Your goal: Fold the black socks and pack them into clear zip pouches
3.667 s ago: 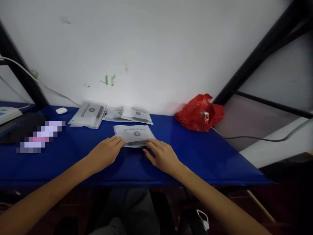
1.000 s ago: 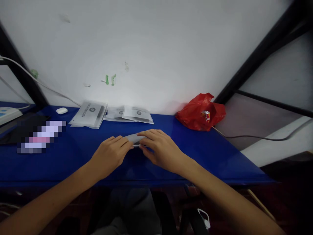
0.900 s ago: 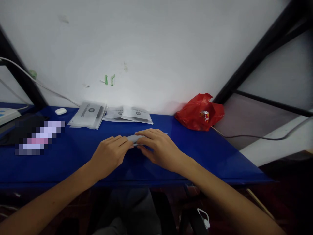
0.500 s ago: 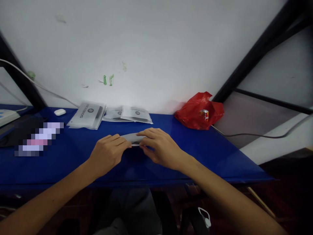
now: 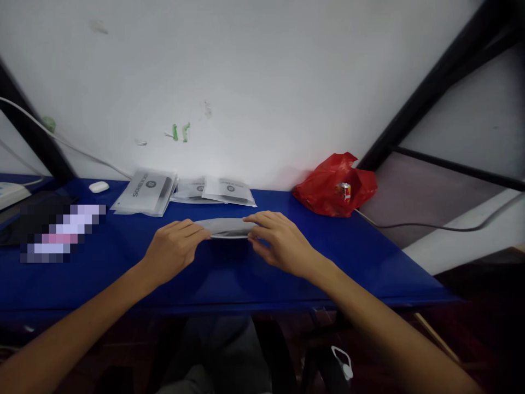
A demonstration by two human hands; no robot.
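Observation:
A frosted plastic pouch (image 5: 227, 227) is held between my two hands just above the blue table, seen nearly edge-on with its near edge facing me. My left hand (image 5: 174, 246) pinches the pouch at its left end, fingers on top and thumb hidden. At the opposite end my right hand (image 5: 279, 241) grips it with thumb and fingers. What the pouch contains cannot be made out. Behind it lie more frosted pouches with dark print: a stack (image 5: 145, 192) on the left and a few overlapping ones (image 5: 229, 191) beside it.
A red plastic bag (image 5: 322, 189) with a small can-like item in its mouth sits at the back right of the blue table (image 5: 348, 268). On the left are a white earbud case (image 5: 99, 187), a blurred-out phone-like object (image 5: 65, 232) and a white cable along the wall.
Both hands have slid apart along the pouch's edge, left hand leftward and right hand rightward, so more of the pouch shows between them.

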